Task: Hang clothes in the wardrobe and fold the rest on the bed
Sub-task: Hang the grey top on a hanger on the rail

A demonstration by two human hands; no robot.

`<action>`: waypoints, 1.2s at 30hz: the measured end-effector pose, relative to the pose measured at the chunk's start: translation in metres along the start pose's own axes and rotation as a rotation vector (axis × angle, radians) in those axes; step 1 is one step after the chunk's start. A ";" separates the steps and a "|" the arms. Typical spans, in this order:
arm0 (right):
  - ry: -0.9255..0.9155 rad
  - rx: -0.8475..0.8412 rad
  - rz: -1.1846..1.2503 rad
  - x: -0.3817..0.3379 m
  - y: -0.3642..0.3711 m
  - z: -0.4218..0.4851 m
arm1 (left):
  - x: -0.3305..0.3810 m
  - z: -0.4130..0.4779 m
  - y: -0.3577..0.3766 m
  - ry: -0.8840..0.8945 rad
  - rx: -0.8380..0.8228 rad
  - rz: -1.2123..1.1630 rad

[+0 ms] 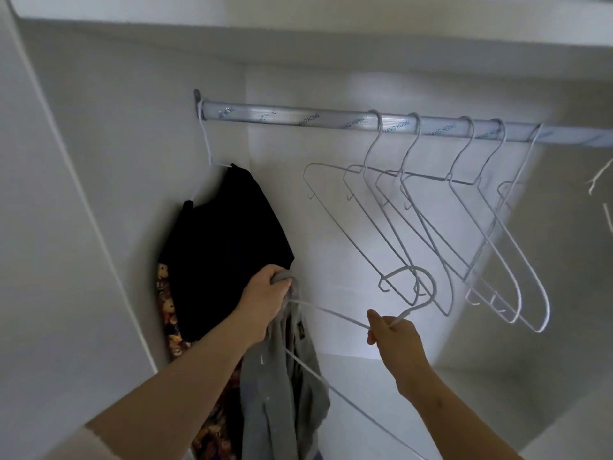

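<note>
You have only one view, from the camera worn on your head. It looks forward into the wardrobe (298, 81), turned a little toward the left back corner, so the hanging rail (298, 119) crosses the upper half and the shelf (298, 9) above it fills the top edge. The camera is near: your forearms (185, 386) enter from the bottom edge, and your left hand (265, 293) and right hand (394, 336) are in the lower middle.

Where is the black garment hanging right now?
In the head view, the black garment hangs on the leftmost hanger at the left end of the rail, beside the wardrobe wall, just above the left hand gripping a grey garment.
</note>
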State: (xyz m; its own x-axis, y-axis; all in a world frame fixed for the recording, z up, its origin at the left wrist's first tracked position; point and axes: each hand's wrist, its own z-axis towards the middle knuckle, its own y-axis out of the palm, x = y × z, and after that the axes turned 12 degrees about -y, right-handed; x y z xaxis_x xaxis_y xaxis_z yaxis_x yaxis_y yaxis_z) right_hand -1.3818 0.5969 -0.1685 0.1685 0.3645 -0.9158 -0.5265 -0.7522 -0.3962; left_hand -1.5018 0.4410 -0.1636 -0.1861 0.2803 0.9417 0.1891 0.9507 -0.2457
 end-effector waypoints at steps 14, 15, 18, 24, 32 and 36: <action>-0.034 -0.259 0.359 0.025 -0.073 -0.058 | 0.015 -0.142 0.078 -0.150 -0.566 -0.284; -0.014 -0.290 0.431 0.023 -0.073 -0.063 | 0.015 -0.150 0.081 -0.135 -0.590 -0.273; 0.017 -0.310 0.446 0.024 -0.079 -0.071 | 0.015 -0.159 0.077 0.082 -0.482 -0.080; -0.177 -0.255 0.191 0.021 -0.093 -0.065 | 0.002 -0.144 0.061 0.752 0.010 1.068; -0.423 0.028 0.330 0.015 -0.100 -0.061 | 0.005 -0.138 0.066 0.765 0.128 0.956; -0.574 0.114 0.288 0.037 -0.103 -0.071 | 0.010 -0.138 0.069 0.740 0.289 0.821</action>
State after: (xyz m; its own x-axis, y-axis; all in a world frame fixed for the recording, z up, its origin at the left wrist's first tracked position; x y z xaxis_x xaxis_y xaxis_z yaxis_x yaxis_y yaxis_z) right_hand -1.2622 0.6488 -0.1660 -0.4482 0.4163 -0.7911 -0.5746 -0.8121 -0.1017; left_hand -1.3577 0.4909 -0.1396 0.5233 0.7754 0.3534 -0.2556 0.5384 -0.8029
